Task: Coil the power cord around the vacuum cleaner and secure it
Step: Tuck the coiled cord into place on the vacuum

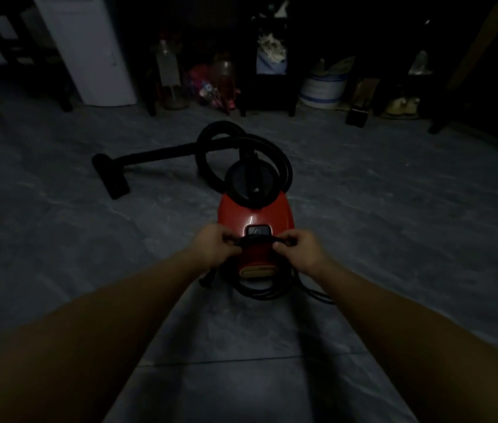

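Both hands are at the rear end of the red canister vacuum cleaner [255, 215], the end nearest me. My left hand [214, 245] pinches the black power cord [259, 238] at the vacuum's left flank. My right hand [301, 250] pinches it at the right flank. Fingers are curled on the cord on both sides.

The span between the hands runs crosswise over the body, just my side of the power switch [258, 230]. That puts the cord axis square to the vacuum's long axis, which points straight away from me. The hands sit level and symmetric about the vacuum's midline, neither one nearer.

More cord lies in loose loops on the floor around the vacuum's rear base, with a strand trailing off to its right. A dark stub at the vacuum's rear left may be the plug; it's too dim to confirm.

The hose [211, 138] loops beyond the vacuum's front, and the floor nozzle [113, 178] lies out to its front left.

My read: mid-wrap, with turns on but the end not secured. The slack is on the vacuum's right, so the right hand likely feeds while the left anchors. Risk: the base loops look slack and could slip off when I tension.
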